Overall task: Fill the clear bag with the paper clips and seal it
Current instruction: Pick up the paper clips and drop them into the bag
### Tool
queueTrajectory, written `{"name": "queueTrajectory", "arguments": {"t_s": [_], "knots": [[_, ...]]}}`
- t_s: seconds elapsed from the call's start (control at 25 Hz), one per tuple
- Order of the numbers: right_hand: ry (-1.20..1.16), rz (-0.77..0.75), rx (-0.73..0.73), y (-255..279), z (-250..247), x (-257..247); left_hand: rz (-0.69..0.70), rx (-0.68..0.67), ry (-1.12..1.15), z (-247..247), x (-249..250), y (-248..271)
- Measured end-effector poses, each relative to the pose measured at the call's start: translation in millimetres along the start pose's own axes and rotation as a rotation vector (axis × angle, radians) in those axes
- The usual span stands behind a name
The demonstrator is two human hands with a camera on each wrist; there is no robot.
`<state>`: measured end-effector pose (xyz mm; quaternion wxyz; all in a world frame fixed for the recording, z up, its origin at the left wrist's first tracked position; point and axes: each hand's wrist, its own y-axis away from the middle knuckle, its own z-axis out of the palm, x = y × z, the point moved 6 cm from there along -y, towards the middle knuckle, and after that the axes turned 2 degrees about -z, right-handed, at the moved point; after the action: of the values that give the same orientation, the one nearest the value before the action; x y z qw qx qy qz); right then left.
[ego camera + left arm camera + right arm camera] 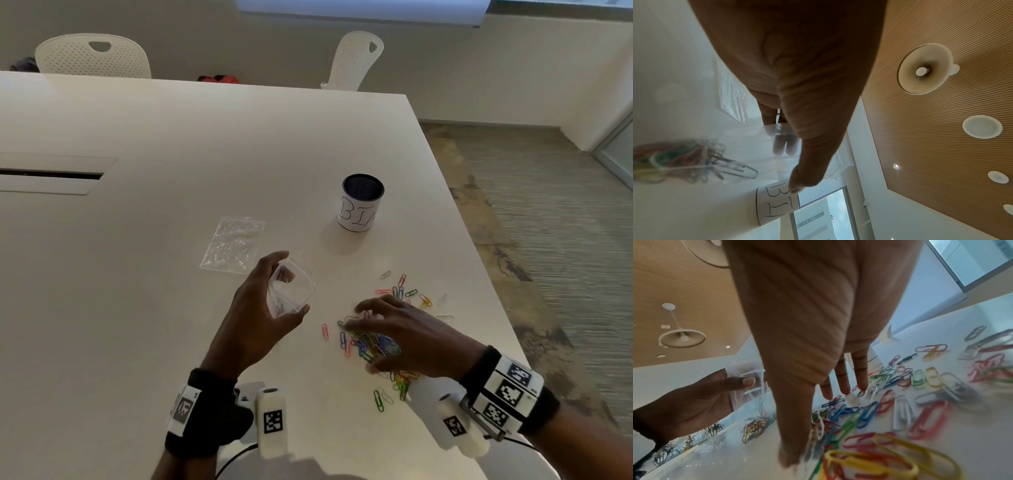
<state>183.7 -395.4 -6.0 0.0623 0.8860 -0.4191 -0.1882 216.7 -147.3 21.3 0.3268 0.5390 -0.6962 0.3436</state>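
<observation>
My left hand (294, 282) grips a small clear bag (291, 291) just above the white table, thumb and fingers spreading its mouth wide. In the left wrist view my fingers show through the plastic of the bag (760, 146), and a blurred bunch of coloured clips (674, 162) shows through it too; I cannot tell whether they lie inside. To its right, my right hand (363, 337) spreads palm down over a pile of coloured paper clips (373, 346), with its fingertips (863, 386) touching clips on the table. More clips (404, 291) lie scattered beyond that hand.
A second clear bag (233, 245) lies flat on the table behind my left hand. A cup marked "BIN" (362, 202) stands at the back right. The table edge (479, 260) runs close along the right of the clips. Two white chairs stand at the far side.
</observation>
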Motion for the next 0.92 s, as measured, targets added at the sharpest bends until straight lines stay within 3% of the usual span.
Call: {"name": "queueTrajectory", "arguments": {"t_s": [0.16,0.52,0.72,0.84,0.92], "knots": [[-0.017,-0.032,0.080,-5,0,-9,0.005,-0.006,0.004,2,-1,-1],[0.022,-0.006,0.107,-12,-1,-15,0.012,-0.006,0.000,2,-1,-1],[-0.307,0.157,0.268,-6,-21,13,0.017,-0.005,-0.012,2,-1,0],[-0.752,0.325,0.377,4,-29,25,0.011,-0.006,-0.006,2,-2,0],[-0.997,0.335,0.418,7,-38,19,0.012,-0.007,-0.002,3,-2,0]]}}
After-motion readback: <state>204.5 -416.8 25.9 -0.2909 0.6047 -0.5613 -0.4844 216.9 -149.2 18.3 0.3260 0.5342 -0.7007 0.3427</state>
